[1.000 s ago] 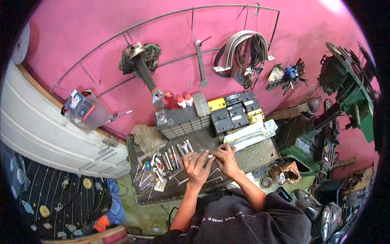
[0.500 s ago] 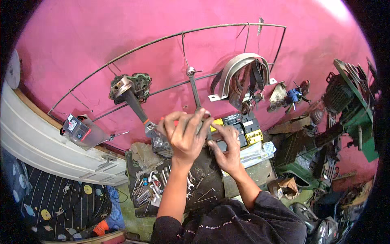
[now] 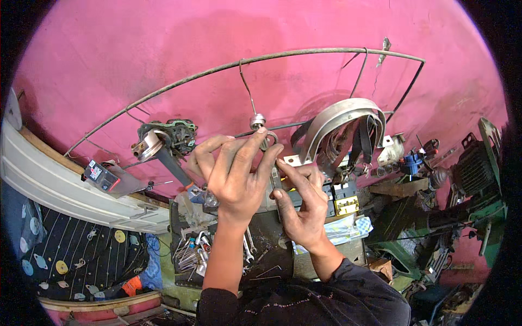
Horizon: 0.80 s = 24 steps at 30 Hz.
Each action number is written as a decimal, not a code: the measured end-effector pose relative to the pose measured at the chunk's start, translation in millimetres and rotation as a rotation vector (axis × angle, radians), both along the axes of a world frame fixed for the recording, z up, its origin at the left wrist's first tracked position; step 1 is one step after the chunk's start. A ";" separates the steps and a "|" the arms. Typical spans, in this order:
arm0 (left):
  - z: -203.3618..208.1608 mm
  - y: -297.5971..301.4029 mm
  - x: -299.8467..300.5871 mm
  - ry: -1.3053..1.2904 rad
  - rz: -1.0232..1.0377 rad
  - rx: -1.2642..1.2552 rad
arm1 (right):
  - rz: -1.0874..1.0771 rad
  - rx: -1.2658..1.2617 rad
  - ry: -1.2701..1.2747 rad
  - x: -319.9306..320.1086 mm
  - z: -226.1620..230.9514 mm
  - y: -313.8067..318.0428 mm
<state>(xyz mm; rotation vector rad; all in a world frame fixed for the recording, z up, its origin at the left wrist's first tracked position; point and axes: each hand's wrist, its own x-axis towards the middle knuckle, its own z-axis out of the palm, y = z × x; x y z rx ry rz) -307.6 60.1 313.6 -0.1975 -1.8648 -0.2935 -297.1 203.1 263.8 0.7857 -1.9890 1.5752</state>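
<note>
A long metal wrench (image 3: 275, 176) stands upright in front of me, its ring end by my left fingertips and its lower jaw near the bench. My left hand (image 3: 234, 182) has its index finger and thumb at either side of the ring, the other fingers loosely raised. Lower down, my right hand (image 3: 307, 209) pinches the shank between thumb and index finger. Just above the ring, a round silver metal piece (image 3: 257, 120) hangs from a wire hook (image 3: 246, 81). My left fingers partly cover where the wrench and this piece meet.
A bent metal rack (image 3: 179, 80) crosses the pink wall. A connecting rod with gaskets (image 3: 173, 136) hangs left, a curved metal bracket with belts (image 3: 340, 117) right. Below lie several hand tools (image 3: 196, 252) on a dark bench (image 3: 266, 228); yellow-and-black boxes (image 3: 347, 204) stand behind.
The view has shifted, so rack and bench sit differently. My left fingers have moved up the wrench to its ring, closer to the hook. The right hand still pinches the shank.
</note>
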 end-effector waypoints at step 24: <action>-55.2 -21.5 -47.2 -0.090 0.090 0.028 | -0.359 0.419 0.031 -11.6 -30.8 -37.8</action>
